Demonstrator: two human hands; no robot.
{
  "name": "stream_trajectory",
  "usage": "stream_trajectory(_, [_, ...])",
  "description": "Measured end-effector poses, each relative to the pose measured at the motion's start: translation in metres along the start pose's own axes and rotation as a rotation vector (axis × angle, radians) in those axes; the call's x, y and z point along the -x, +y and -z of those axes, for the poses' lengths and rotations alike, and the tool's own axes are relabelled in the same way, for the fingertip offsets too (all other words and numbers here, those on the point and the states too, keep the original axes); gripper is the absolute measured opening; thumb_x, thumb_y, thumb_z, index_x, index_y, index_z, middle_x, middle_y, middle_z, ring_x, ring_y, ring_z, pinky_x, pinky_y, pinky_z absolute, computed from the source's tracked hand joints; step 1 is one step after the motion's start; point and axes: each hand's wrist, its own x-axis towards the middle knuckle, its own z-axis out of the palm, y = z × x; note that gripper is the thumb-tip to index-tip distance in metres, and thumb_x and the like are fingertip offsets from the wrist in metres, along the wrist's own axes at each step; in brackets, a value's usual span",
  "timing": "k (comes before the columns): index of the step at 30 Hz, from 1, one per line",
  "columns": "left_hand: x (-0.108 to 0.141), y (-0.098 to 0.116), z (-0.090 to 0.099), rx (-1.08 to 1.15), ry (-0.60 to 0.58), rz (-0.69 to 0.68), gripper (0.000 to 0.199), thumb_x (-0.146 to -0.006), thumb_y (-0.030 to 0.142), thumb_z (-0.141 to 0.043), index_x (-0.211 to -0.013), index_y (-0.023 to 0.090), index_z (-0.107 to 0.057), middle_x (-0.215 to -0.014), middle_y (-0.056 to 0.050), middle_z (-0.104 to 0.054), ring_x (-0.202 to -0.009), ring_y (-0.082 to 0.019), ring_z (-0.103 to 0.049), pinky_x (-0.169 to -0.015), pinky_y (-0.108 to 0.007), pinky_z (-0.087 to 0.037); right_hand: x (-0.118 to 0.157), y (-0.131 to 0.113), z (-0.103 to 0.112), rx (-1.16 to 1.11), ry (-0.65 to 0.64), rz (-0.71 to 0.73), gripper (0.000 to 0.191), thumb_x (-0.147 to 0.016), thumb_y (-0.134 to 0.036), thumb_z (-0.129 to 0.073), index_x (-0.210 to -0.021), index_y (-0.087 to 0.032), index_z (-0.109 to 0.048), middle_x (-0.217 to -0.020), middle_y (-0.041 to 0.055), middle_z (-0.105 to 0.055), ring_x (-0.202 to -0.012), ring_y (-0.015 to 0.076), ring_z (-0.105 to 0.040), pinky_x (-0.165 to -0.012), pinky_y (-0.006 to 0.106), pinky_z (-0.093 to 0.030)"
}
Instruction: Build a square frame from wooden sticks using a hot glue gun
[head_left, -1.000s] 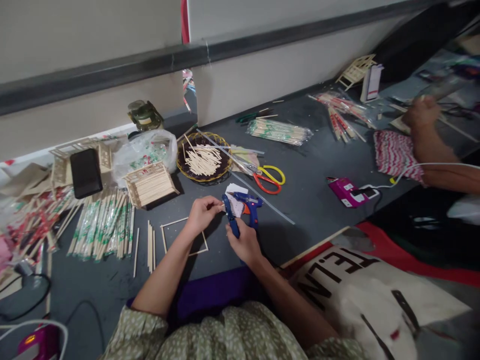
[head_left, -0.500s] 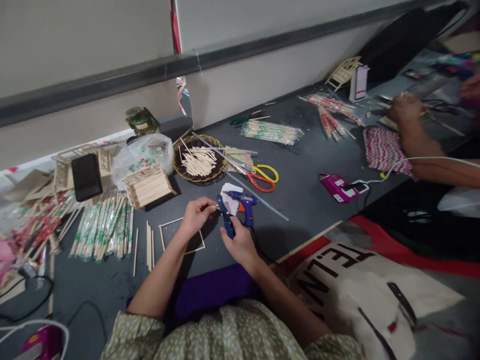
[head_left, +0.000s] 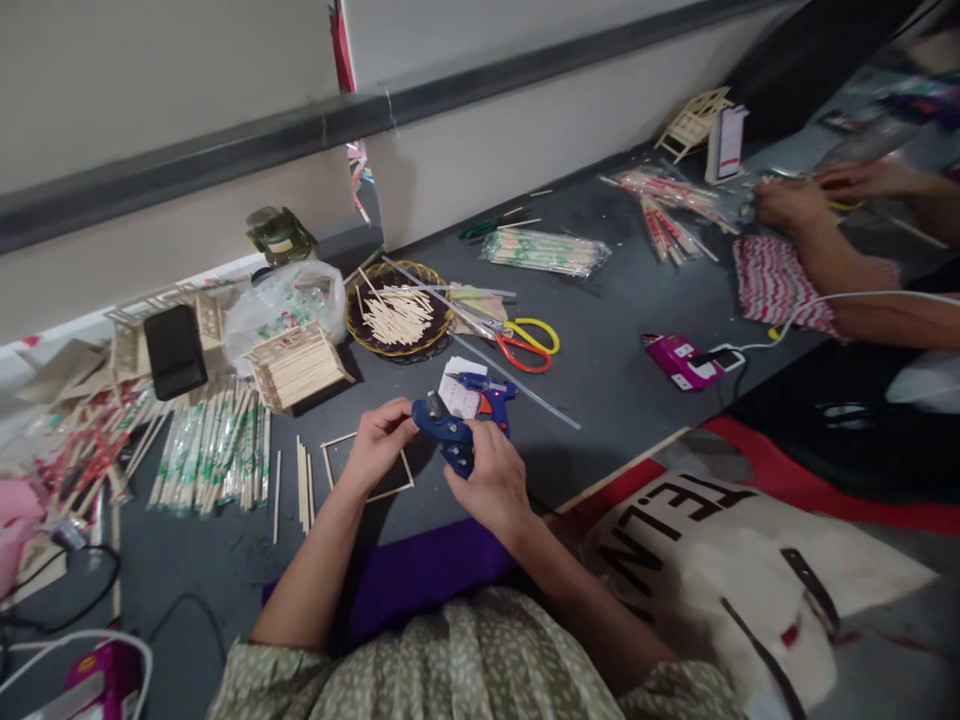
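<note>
My right hand (head_left: 491,475) is wrapped around a blue hand cutter (head_left: 442,428), its handles spread and its metal jaw turned to the left. My left hand (head_left: 379,440) is closed in a pinch right at the cutter's jaw end; what lies between its fingertips is too small to make out. Beneath the left hand, a square frame of thin sticks (head_left: 391,492) lies on the table, partly covered. A blue glue gun (head_left: 495,388) rests just beyond the cutter, over a white piece of paper (head_left: 454,388).
Beyond are a basket of short sticks (head_left: 397,315), orange-and-yellow scissors (head_left: 525,345) and clear glue sticks (head_left: 544,400). Leftward lie loose sticks (head_left: 304,485), wrapped chopsticks (head_left: 214,450), a stick-built piece (head_left: 300,370) and a phone (head_left: 174,352). A co-worker's hands (head_left: 795,205) work at right.
The cutter has turned from nearly upright to lying across, its handles now apart. My left fingers have shifted slightly left and down. The co-worker's hands have come together.
</note>
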Motion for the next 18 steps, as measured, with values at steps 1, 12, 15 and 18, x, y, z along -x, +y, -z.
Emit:
stream_trajectory(1, [-0.0002,0.0003,-0.0001,-0.008,-0.011,-0.015,0.035,-0.078,0.05,-0.074,-0.072,0.015,-0.072,-0.067,-0.001,-0.054,-0.062,-0.012,-0.044,-0.059,-0.023,-0.033,-0.0003,-0.0003,0.0005,-0.009,-0.002,0.001,0.038,-0.074,-0.023,-0.058,-0.111,-0.015,-0.055,-0.094,0.0103,-0.064,-0.088,0.0271,-0.063,-0.08,0.039,-0.052])
stream_trajectory(12, [-0.0027,0.0023,0.0036,-0.096,-0.072,-0.076,0.033,-0.082,0.048,-0.071,-0.073,0.016,-0.074,-0.071,-0.004,-0.061,-0.069,-0.016,-0.052,-0.067,-0.027,-0.04,-0.0013,0.0002,0.0038,-0.067,-0.08,-0.031,0.033,-0.076,-0.024,-0.056,-0.109,-0.018,-0.055,-0.096,0.0086,-0.066,-0.09,0.0254,-0.065,-0.078,0.035,-0.051])
stream_trajectory(15, [-0.0038,0.0029,0.0039,-0.118,-0.076,-0.056,0.035,-0.081,0.051,-0.071,-0.073,0.017,-0.075,-0.072,-0.005,-0.063,-0.071,-0.017,-0.054,-0.069,-0.028,-0.042,-0.0011,0.0003,0.0047,-0.087,-0.121,-0.065,0.03,-0.075,-0.024,-0.057,-0.105,-0.02,-0.056,-0.095,0.0076,-0.068,-0.089,0.0241,-0.066,-0.076,0.033,-0.051])
stream_trajectory(18, [-0.0051,0.0042,0.0032,-0.127,-0.082,-0.044,0.036,-0.08,0.052,-0.071,-0.07,0.017,-0.074,-0.072,-0.006,-0.064,-0.072,-0.018,-0.055,-0.07,-0.029,-0.043,-0.0003,0.0005,0.0043,-0.107,-0.156,-0.095,0.029,-0.074,-0.024,-0.058,-0.103,-0.022,-0.056,-0.094,0.0064,-0.069,-0.086,0.023,-0.066,-0.074,0.031,-0.05])
